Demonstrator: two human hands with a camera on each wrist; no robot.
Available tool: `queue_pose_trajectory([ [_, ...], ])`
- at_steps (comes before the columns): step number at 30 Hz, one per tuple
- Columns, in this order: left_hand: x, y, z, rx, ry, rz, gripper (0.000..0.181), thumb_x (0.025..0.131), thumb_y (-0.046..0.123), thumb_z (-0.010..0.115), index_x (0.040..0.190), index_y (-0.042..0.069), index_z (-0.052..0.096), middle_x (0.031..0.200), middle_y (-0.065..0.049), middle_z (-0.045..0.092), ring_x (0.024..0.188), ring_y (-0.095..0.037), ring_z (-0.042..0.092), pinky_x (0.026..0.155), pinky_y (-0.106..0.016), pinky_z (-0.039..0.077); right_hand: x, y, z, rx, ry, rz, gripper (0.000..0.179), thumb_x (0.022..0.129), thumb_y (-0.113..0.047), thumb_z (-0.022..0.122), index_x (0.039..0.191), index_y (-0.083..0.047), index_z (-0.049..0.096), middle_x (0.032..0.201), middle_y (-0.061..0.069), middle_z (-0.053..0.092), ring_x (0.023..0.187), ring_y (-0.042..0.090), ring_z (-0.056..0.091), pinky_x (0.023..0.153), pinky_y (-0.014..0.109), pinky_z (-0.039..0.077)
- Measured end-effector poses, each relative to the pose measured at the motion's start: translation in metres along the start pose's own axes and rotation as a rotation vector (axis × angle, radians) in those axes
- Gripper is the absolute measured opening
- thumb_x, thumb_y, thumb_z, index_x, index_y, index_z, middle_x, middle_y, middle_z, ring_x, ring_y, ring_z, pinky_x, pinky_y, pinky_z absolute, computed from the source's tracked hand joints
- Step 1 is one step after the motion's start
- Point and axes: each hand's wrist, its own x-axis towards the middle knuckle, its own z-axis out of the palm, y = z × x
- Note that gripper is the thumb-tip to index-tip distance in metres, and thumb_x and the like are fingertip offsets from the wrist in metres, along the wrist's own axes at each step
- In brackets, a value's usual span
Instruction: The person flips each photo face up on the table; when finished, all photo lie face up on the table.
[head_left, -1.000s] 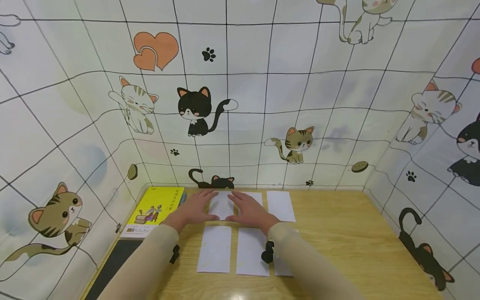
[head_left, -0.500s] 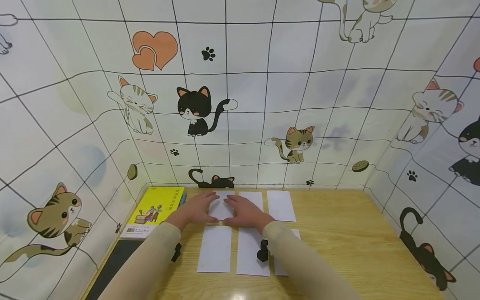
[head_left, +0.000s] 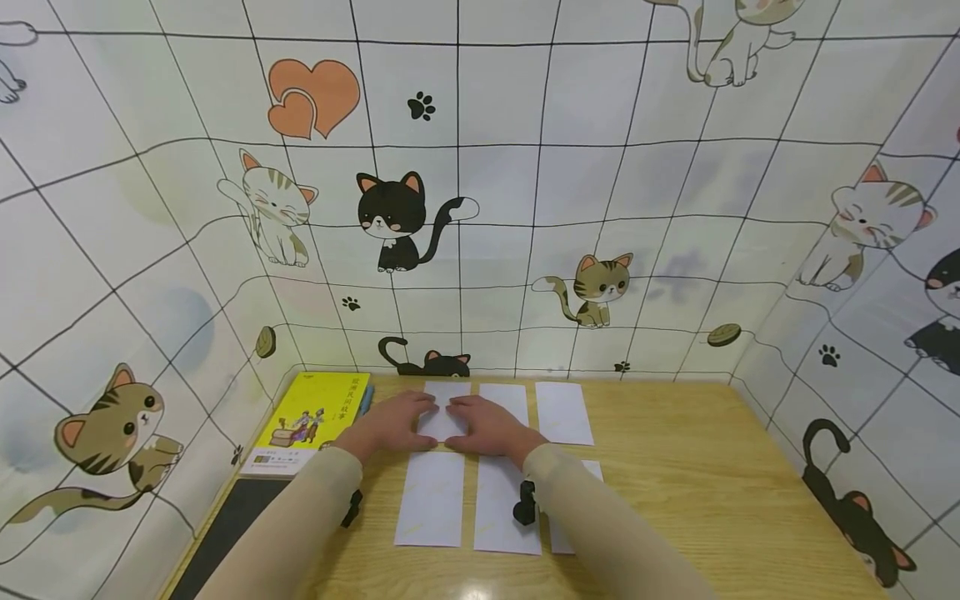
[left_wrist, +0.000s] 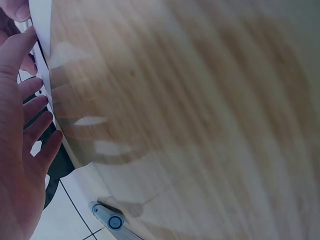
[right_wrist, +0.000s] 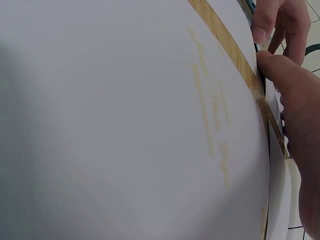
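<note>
Across the wooden table [head_left: 712,483], head view: left hand [head_left: 392,423] and right hand [head_left: 495,427] flank the white sheet [head_left: 441,423] at the left end of the back row, near the patterned backdrop [head_left: 495,250].
Grip on the paper: both hands have fingers extended and gently bent, bracketing the sheet with no plain pinch; whether the fingertips press or merely graze it, I cannot tell.
Feel of the paper: probably light, thin and easily creased, apt to skid on smooth wood; flat fingers along its two long edges look the safest hold.
Neighbouring sheets: back middle sheet [head_left: 512,402] and back right sheet [head_left: 564,414] beside it; front left sheet [head_left: 431,500], front middle sheet [head_left: 497,504] and front right sheet [head_left: 562,536] nearer the person.
Covered parts: hands hide the white sheet's sides; the right sleeve [head_left: 607,525] crosses the front right sheet.
Left wrist view: fingers loosely apart at the left border, beside a narrow paper edge; a blue-grey object [left_wrist: 109,217] is cut off below, its kind unclear.
Right wrist view: a near sheet fills most of it, bearing faint yellow marks [right_wrist: 215,110], unreadable; the right thumb reaches forward, the other fingers largely hidden behind the hand.
</note>
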Motion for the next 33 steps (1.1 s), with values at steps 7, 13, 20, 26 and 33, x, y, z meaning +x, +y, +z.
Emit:
queue_pose_trajectory([
  [7, 0.003, -0.009, 0.009, 0.021, 0.011, 0.026, 0.073, 0.098, 0.064, 0.074, 0.156, 0.020, 0.065, 0.164, -0.003, 0.057, 0.154, -0.029, 0.048, 0.125, -0.051, 0.041, 0.001, -0.001, 0.002, -0.004, 0.017, -0.033, 0.064, 0.105, -0.057, 0.069, 0.153, -0.014, 0.067, 0.164, 0.005, 0.057, 0.154, 0.023, 0.050, 0.126, 0.040, 0.040],
  [13, 0.000, -0.005, 0.007, 0.027, 0.056, 0.065, 0.061, 0.100, 0.057, 0.075, 0.148, 0.019, 0.070, 0.156, -0.002, 0.064, 0.147, -0.027, 0.056, 0.121, -0.049, 0.046, 0.001, -0.003, 0.002, -0.028, 0.045, -0.052, 0.054, 0.109, -0.051, 0.065, 0.147, -0.013, 0.072, 0.157, 0.003, 0.064, 0.149, 0.022, 0.055, 0.124, 0.039, 0.043],
  [20, -0.002, 0.004, 0.004, 0.005, 0.115, 0.116, 0.034, 0.104, 0.038, 0.074, 0.132, 0.018, 0.077, 0.133, 0.002, 0.074, 0.124, -0.021, 0.068, 0.109, -0.045, 0.055, 0.000, -0.007, 0.002, -0.037, 0.115, -0.089, 0.037, 0.110, -0.037, 0.066, 0.133, -0.011, 0.080, 0.142, 0.003, 0.074, 0.137, 0.022, 0.065, 0.117, 0.038, 0.049],
  [26, -0.001, 0.008, 0.003, -0.043, 0.154, 0.123, 0.022, 0.105, 0.026, 0.073, 0.123, 0.015, 0.080, 0.119, 0.003, 0.077, 0.113, -0.019, 0.071, 0.105, -0.044, 0.057, -0.002, -0.008, 0.001, -0.048, 0.161, -0.124, 0.031, 0.108, -0.029, 0.071, 0.131, -0.010, 0.080, 0.136, 0.003, 0.076, 0.132, 0.022, 0.068, 0.114, 0.038, 0.052],
  [33, -0.006, 0.009, 0.004, -0.127, 0.169, 0.041, 0.019, 0.104, 0.023, 0.076, 0.121, 0.017, 0.081, 0.115, 0.005, 0.077, 0.109, -0.017, 0.071, 0.103, -0.045, 0.058, -0.004, -0.013, -0.001, 0.031, 0.232, -0.093, 0.022, 0.104, -0.013, 0.072, 0.124, -0.010, 0.081, 0.125, 0.003, 0.080, 0.122, 0.024, 0.073, 0.108, 0.040, 0.056],
])
